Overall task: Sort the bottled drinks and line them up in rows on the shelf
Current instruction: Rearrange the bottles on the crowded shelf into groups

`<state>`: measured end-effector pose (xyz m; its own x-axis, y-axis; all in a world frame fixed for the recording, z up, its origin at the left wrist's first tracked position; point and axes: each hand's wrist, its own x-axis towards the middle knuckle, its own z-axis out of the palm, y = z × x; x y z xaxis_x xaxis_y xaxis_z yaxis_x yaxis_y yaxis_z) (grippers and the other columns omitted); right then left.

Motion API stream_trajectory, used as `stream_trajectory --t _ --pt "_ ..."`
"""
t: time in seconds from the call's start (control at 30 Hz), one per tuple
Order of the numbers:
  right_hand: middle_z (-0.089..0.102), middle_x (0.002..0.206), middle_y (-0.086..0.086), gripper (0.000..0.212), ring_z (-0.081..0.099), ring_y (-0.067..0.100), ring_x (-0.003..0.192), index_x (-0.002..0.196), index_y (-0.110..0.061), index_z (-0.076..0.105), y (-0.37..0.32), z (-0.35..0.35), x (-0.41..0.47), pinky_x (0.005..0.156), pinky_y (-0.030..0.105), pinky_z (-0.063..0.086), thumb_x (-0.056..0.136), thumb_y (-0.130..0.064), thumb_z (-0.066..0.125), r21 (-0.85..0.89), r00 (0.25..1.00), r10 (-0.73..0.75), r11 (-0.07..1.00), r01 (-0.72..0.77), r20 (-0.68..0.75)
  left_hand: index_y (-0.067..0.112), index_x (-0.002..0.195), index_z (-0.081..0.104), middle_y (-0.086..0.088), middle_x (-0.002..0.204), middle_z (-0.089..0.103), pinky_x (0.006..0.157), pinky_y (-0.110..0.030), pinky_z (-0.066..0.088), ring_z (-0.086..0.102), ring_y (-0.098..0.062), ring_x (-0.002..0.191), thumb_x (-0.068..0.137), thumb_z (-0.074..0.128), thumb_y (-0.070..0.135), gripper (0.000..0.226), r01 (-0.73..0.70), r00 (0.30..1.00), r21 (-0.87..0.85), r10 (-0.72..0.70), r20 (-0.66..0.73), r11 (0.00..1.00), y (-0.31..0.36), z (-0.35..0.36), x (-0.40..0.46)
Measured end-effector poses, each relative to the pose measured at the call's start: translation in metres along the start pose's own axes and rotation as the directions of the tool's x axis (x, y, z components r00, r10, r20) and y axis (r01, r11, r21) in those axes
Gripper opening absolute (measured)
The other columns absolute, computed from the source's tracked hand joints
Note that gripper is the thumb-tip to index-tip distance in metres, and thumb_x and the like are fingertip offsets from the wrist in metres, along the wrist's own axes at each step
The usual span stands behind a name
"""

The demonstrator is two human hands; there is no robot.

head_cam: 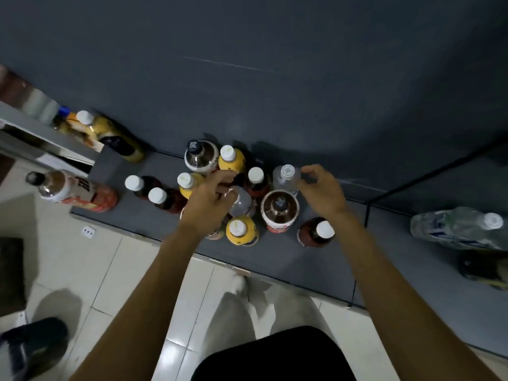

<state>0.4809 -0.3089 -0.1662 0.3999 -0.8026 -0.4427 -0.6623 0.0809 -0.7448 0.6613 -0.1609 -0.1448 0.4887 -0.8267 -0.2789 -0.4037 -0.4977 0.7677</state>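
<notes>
Hands (211,199) over bottles (279,209), 3 yellow, 2 w/ black caps

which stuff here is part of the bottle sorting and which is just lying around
Part of the job:
- clustered bottles on the grey shelf
- grey bottle gripped by the left hand
- clear bottle by the right hand

Lying about:
- white socket on the floor
- dark shoe

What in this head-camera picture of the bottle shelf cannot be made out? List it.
- Bottle under the left hand: head view, the hand hides its cap and label.
- Clear bottle at right: blurred, label unreadable.
- Items at upper left: blurred, cut off by the edge.
- Right hand: grip on the clear bottle uncertain.
</notes>
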Motion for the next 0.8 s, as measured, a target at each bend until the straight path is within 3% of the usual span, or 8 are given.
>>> stream_trajectory --t 0.1,0.17,0.23,0.33,0.5,0.63,0.8 --pt "0.064 0.12 0.005 0.04 0.059 0.022 0.111 0.124 -0.015 0.056 -0.003 0.011 0.015 0.089 0.03 0.043 0.088 -0.032 0.064 -0.083 0.996 0.085 0.993 -0.082 0.035 0.02 0.126 0.055 -0.004 0.122 0.059 0.094 -0.036 0.044 0.054 -0.021 0.111 0.083 0.066 0.017 0.044 -0.022 0.995 0.246 -0.004 0.103 0.969 -0.016 0.005 0.024" --pt "0.061 0.122 0.004 0.047 0.058 0.022 0.113 0.128 -0.016 0.052 -0.006 0.018 0.023 0.088 0.028 0.042 0.087 -0.035 0.066 -0.06 0.99 0.128 0.99 -0.125 0.056 0.023 0.123 0.056 -0.006 0.125 0.055 0.098 -0.04 0.039 0.048 -0.028 0.116 0.073 0.068 0.031 0.052 -0.104 0.974 0.47 -0.006 0.226 0.877 -0.023 0.007 0.04" --pt "0.056 0.126 0.003 0.053 0.054 0.021 0.114 0.131 -0.018 0.047 -0.01 0.023 0.03 0.086 0.026 0.038 0.086 -0.036 0.068 -0.035 0.981 0.175 0.984 -0.173 0.079 0.026 0.117 0.055 -0.004 0.119 0.055 0.093 -0.045 0.041 0.049 -0.032 0.112 0.061 0.059 0.048 0.061 -0.12 0.945 0.584 -0.089 0.316 0.803 -0.028 0.007 0.053" --pt "0.055 0.123 0.004 0.062 0.053 0.021 0.114 0.131 -0.016 0.043 -0.019 0.028 0.032 0.088 0.027 0.039 0.081 -0.036 0.074 -0.036 0.968 0.24 0.971 -0.238 0.076 0.024 0.125 0.047 -0.005 0.12 0.05 0.086 -0.042 0.044 0.051 -0.032 0.109 0.065 0.069 0.044 0.067 -0.118 0.906 0.591 -0.158 0.393 0.798 -0.03 0.007 0.059" --pt "0.058 0.123 0.01 0.063 0.054 0.03 0.115 0.129 -0.016 0.036 -0.03 0.046 0.026 0.093 0.036 0.043 0.082 -0.037 0.072 -0.047 0.952 0.303 0.951 -0.304 -0.029 0.019 0.137 0.034 -0.01 0.133 0.044 0.089 -0.041 0.043 0.048 -0.034 0.118 0.074 0.077 0.036 0.078 -0.143 0.853 0.596 -0.206 0.479 0.79 -0.025 0.004 0.076" --pt "0.059 0.113 0.009 0.054 0.056 0.033 0.111 0.126 -0.016 0.037 -0.032 0.057 0.026 0.083 0.033 0.04 0.085 -0.03 0.069 -0.012 0.933 0.337 0.94 -0.341 -0.123 0.022 0.132 0.035 -0.007 0.127 0.051 0.083 -0.038 0.044 0.053 -0.031 0.112 0.072 0.078 0.041 0.077 -0.109 0.819 0.546 -0.236 0.523 0.831 -0.032 0.001 0.081" --pt "0.055 0.105 0.001 0.051 0.056 0.028 0.108 0.123 -0.02 0.042 -0.029 0.055 0.028 0.082 0.031 0.041 0.084 -0.032 0.071 -0.013 0.925 0.341 0.937 -0.348 -0.165 0.022 0.13 0.039 -0.004 0.127 0.053 0.078 -0.034 0.04 0.054 -0.03 0.112 0.074 0.078 0.038 0.07 -0.096 0.82 0.494 -0.213 0.531 0.864 -0.031 0.002 0.081"
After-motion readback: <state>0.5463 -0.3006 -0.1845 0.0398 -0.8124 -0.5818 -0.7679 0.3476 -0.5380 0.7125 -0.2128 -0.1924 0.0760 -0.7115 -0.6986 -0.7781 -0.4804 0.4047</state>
